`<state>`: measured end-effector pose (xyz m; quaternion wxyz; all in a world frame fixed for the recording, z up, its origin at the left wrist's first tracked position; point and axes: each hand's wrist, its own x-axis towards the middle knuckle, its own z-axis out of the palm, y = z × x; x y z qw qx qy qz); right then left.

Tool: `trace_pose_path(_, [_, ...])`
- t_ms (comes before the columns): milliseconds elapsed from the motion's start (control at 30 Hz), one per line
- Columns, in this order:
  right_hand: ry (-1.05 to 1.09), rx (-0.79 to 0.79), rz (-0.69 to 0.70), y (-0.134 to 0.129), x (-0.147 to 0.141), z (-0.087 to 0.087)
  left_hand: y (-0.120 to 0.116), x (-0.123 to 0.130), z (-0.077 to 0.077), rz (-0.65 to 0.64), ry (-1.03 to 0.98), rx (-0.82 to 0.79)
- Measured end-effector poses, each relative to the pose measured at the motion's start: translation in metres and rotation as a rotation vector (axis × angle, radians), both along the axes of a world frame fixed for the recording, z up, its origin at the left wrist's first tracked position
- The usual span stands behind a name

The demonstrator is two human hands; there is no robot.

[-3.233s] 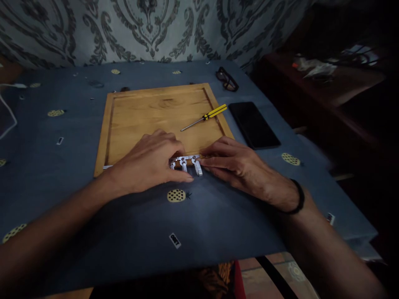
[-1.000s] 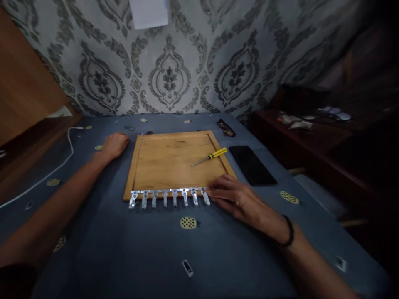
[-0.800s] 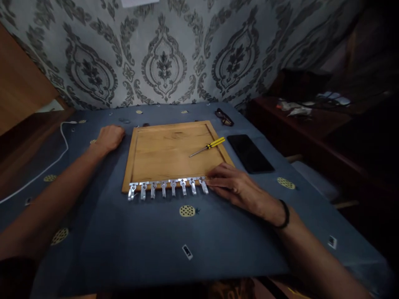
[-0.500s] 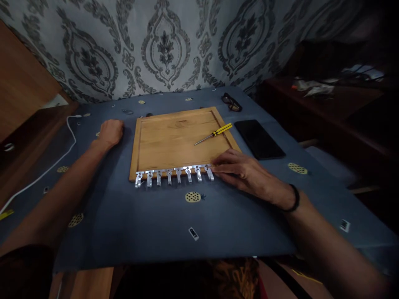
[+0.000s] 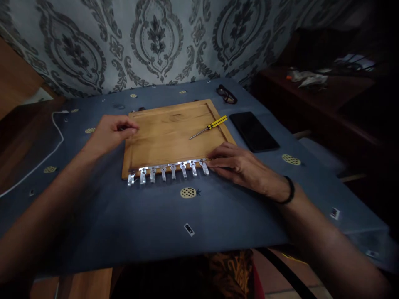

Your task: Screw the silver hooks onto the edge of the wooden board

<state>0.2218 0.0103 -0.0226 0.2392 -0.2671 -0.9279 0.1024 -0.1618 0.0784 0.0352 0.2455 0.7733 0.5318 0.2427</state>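
The desk [image 5: 237, 220] wears a dark blue cloth [image 5: 156, 232] printed with yellow pineapples and small word labels, its far edge meeting the patterned wall. A framed wooden board [image 5: 162, 143] lies flat, well in from the near edge. A black phone [image 5: 254, 131] lies beside it, towards the right edge. Dark glasses [image 5: 226, 94] sit near the far right corner; a white cable [image 5: 40, 167] runs along the left side.
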Motion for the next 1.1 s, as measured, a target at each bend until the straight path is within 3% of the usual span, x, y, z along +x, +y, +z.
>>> trace_pose_path(200, [0.002, -0.030, -0.019, -0.002, 0.001, 0.001, -0.027, 0.095, 0.010, -0.361, -0.110, -0.128])
trace_pose_path(367, [0.015, -0.027, -0.012, -0.002, 0.001, 0.000, -0.029, 0.137, 0.005, -0.493, -0.011, -0.220])
trace_pose_path(700, [-0.015, -0.087, -0.043, -0.005, 0.003, 0.001, -0.027, 0.162, 0.005, -0.526, 0.147, -0.277])
trace_pose_path(1100, [0.012, -0.106, -0.050, -0.006, 0.003, -0.001, -0.022, 0.165, 0.002, -0.546, 0.232, -0.284])
